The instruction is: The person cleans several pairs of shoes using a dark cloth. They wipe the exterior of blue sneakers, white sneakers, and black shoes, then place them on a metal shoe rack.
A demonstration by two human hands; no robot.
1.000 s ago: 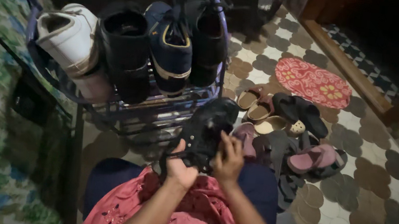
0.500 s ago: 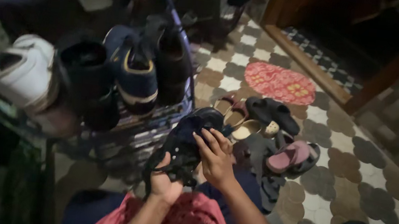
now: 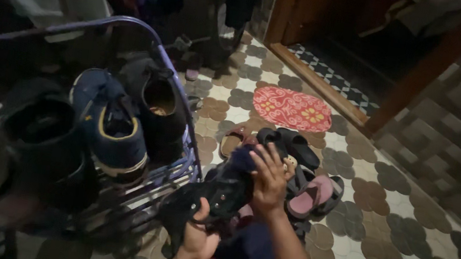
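I see my left grip [image 3: 199, 237] clamped on the black shoe [image 3: 217, 194], my right grip [image 3: 269, 177] pressed over its toe, pink slippers [image 3: 315, 194] just right of it

The shoe rack [image 3: 181, 158] stands at the left of the floor [image 3: 405, 219]. On the rack a row of shoes [image 3: 120, 128] sits toes down. Right of the rack, the shoe [image 3: 217, 194] is held above the floor, the left hand [image 3: 199, 239] at its near end, the right hand [image 3: 268, 180] on its far side. Right of the rack lie slippers [image 3: 313, 194]; beyond them, farther from the rack, a mat [image 3: 292, 109] lies before the doorway [image 3: 342, 61].
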